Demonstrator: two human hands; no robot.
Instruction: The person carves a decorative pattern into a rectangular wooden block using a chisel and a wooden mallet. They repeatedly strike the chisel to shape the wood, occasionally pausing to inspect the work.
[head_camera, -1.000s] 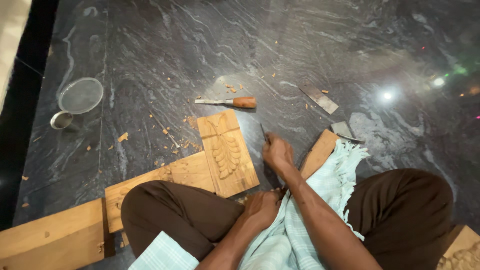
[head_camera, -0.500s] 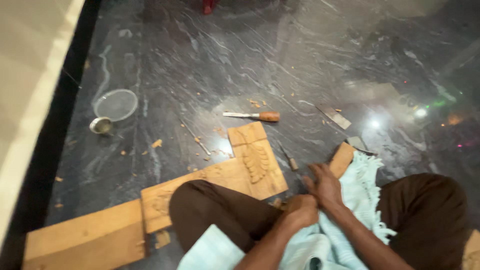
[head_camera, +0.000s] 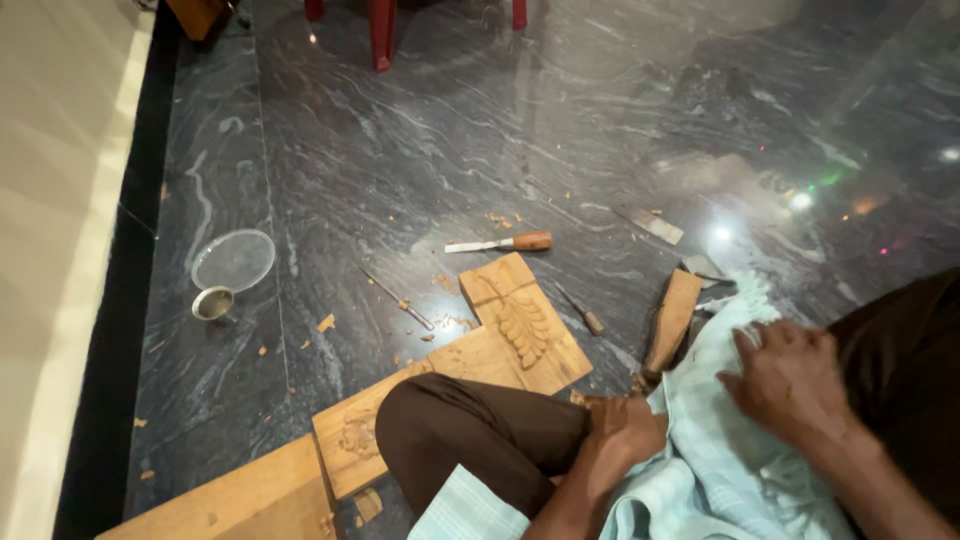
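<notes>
A pale blue checked cloth (head_camera: 700, 450) lies across the seated person's lap, between the knees. The right hand (head_camera: 790, 378) rests flat on it with fingers spread and loose, gripping nothing. The left hand (head_camera: 622, 432) presses on the cloth's edge by the knee, fingers curled under; whether they pinch the cloth cannot be told.

Just beyond the left knee lies a carved wooden panel (head_camera: 520, 325) with a leaf pattern, joined to a longer plank (head_camera: 240, 500) that the leg partly covers. A wooden block (head_camera: 672, 318) lies just beside the cloth. Farther out on the dark stone floor (head_camera: 420, 150) lie a chisel with a wooden handle (head_camera: 500, 243), thin metal tools, wood chips, a round strainer (head_camera: 233, 260) and a small metal cup (head_camera: 212, 302). Red chair legs (head_camera: 382, 30) are cut off at the top.
</notes>
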